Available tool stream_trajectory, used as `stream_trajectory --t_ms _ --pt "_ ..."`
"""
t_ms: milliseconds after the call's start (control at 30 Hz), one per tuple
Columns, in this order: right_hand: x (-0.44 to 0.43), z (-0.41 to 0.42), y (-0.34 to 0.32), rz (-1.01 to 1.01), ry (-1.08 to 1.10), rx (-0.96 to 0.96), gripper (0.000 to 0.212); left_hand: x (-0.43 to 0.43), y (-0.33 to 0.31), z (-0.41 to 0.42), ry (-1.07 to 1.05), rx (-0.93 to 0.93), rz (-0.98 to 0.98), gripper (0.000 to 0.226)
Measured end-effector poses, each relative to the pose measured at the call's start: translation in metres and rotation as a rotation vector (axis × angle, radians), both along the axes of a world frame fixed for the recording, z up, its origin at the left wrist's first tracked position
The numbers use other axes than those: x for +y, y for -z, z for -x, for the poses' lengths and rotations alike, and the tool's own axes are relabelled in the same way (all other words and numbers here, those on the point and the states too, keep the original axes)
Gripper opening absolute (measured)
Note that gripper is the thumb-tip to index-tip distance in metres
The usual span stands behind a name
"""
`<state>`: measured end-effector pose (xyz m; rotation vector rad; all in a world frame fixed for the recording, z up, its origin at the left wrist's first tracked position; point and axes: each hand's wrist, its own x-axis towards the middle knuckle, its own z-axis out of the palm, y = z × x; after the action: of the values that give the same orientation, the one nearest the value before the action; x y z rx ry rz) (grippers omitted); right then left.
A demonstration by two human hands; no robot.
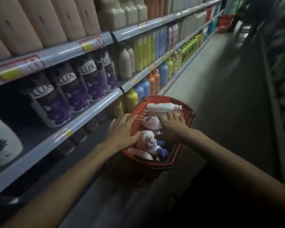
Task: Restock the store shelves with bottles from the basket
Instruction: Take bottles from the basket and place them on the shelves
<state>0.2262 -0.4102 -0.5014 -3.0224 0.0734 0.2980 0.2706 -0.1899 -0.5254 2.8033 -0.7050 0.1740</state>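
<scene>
Head view: both hands, left (123, 129) and right (173, 125) (fingers spread, empty), reach over basket (186, 112) bottles (148, 139).

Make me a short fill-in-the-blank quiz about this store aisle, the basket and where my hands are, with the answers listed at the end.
1. The basket holding the bottles is ____ in colour.
2. The purple bottles on the shelf carry the brand name ____.
3. The white bottle lying on its side rests at the basket's ____ end, away from the person.
4. The left hand rests on the basket's rim, while the right hand reaches ____ the basket with fingers spread.

Missing words: red; LUX; far; over
</scene>
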Motion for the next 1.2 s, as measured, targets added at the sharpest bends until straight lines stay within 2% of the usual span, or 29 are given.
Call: stream_trajectory --t_ms 100,267,433,600,767,833,1000,1100,1200 --pt "-0.012 -0.01 0.032 -0.022 0.01 0.043 0.083 -0.021 0.029 -0.02 0.032 0.035 -0.054 0.07" --pt "-0.03 -0.024 0.088 -0.018 -0.042 0.114 0.088 -0.05 0.07 -0.053 0.048 0.126 -0.095 0.076" --pt "-0.053 -0.042 0.101 0.046 -0.065 0.137 0.082 -0.083 0.099 -0.091 0.067 0.125 -0.138 0.071" --pt "-0.07 -0.055 0.114 0.097 -0.03 0.232 0.07 -0.122 0.116 -0.126 0.122 0.038 -0.067 0.061" --pt "-0.08 -0.057 0.129 0.124 -0.047 0.194 0.068 -0.162 0.11 -0.167 0.12 -0.088 0.061 0.039" --pt "-0.086 -0.059 0.134 0.108 -0.054 0.137 0.071 -0.175 0.11 -0.185 0.111 -0.085 -0.006 0.042" --pt "-0.097 -0.064 0.138 0.089 0.0 0.085 0.084 -0.202 0.118 -0.216 0.173 -0.03 -0.19 0.067" --pt "-0.097 -0.063 0.14 0.097 0.007 0.088 0.081 -0.217 0.122 -0.226 0.209 -0.01 -0.274 0.078" --pt "-0.096 -0.064 0.142 0.109 -0.006 0.082 0.077 -0.232 0.127 -0.229 0.139 0.026 -0.318 0.079"
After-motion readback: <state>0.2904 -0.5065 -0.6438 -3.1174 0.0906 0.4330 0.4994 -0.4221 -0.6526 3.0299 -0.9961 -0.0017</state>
